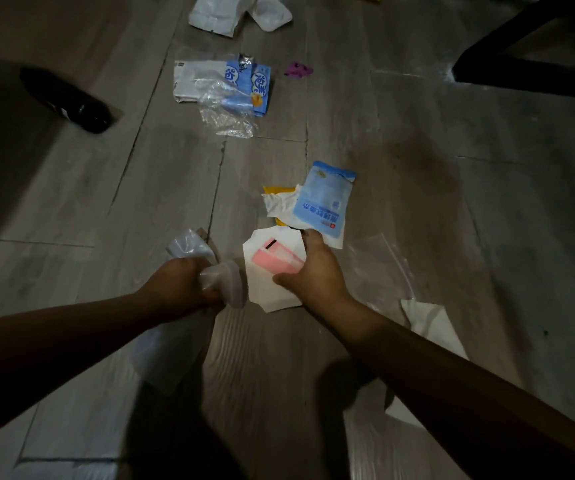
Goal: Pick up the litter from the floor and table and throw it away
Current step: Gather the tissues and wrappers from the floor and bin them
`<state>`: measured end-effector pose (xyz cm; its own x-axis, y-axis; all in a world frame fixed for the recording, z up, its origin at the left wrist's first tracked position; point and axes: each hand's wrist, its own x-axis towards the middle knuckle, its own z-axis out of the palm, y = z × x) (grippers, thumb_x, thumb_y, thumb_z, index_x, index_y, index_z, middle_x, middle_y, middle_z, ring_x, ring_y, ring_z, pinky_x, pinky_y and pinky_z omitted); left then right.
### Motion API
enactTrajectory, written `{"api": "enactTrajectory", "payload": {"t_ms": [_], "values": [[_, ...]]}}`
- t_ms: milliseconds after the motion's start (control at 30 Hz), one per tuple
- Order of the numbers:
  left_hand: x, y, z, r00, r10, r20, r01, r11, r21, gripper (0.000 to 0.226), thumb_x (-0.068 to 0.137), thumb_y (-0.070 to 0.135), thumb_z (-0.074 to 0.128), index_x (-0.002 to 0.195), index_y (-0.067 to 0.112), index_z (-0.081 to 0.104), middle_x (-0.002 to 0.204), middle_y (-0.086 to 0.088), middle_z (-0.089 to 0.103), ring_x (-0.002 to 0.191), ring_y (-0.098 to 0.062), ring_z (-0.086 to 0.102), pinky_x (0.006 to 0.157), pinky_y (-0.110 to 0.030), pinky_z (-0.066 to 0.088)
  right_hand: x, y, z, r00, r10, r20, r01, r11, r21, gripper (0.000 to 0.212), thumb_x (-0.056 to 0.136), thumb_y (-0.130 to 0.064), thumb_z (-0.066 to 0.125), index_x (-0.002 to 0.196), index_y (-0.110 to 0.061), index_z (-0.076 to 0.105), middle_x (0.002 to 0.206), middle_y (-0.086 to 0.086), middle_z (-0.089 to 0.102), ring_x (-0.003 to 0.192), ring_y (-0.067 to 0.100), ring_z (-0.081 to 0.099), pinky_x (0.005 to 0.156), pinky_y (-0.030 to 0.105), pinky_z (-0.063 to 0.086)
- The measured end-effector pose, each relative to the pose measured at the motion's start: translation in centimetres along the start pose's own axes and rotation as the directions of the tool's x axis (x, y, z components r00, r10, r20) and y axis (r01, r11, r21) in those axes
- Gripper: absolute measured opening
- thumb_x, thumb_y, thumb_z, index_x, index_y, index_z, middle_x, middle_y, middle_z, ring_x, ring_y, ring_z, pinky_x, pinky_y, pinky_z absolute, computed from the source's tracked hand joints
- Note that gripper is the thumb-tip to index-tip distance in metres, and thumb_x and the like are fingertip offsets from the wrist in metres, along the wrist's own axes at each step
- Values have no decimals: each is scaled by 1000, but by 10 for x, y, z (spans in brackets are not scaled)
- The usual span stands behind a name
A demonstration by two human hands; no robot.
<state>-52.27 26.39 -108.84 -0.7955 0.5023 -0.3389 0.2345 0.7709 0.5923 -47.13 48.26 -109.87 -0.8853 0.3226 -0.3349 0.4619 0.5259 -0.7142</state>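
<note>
your left hand is balled in a fist round a crumpled clear plastic bag, which bulges out past the knuckles. your right hand pinches a white packet with a pink print, thumb on its face and fingers curled over the far edge. i cannot tell whether the packet has left the floor or rests on it.

nearly all of this litter should be light, thin and limp. the packet looks like flat paper or film that bends freely, so an edge pinch is enough. the bag is likely slick and springy and will try to unfold, so keep that fist tight.

just beyond your right fingers a blue pouch lies over a crumpled tissue. the pouch looks glossy and hard to peel up where it lies flat, so take it by a raised corner. the tissue is soft and can be scooped up with it.

a white sheet lies beside your right forearm. farther off are blue wrappers under clear film, a purple scrap and white bags.

the dark bottle on the left is the 1 stiff, heavier piece. it may roll, so wrap a whole hand round its body.
</note>
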Motion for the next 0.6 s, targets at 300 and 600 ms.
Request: {"api": "enactTrajectory", "payload": {"t_ms": [300,600], "values": [[7,-13,3,999,44,18,-44,999,1,25,77,28,76,95,23,59,88,8,61,78,4,55,64,-11,37,-60,38,-50,943,284,175,-331,857,395,46,76,-24,78,119,-16,63,101,6,71,90,24,68,76,45,59],[9,-12,9,999,48,9,-49,995,82,22,80,27,74,93,25,57,79,17,52,71,6,50,59,-10,33,-28,77,-73,980,97,-175,-159,911,-381,94,61,-62,77,136,-26,34,147,4,34,139,28,26,112,47,29]]}}
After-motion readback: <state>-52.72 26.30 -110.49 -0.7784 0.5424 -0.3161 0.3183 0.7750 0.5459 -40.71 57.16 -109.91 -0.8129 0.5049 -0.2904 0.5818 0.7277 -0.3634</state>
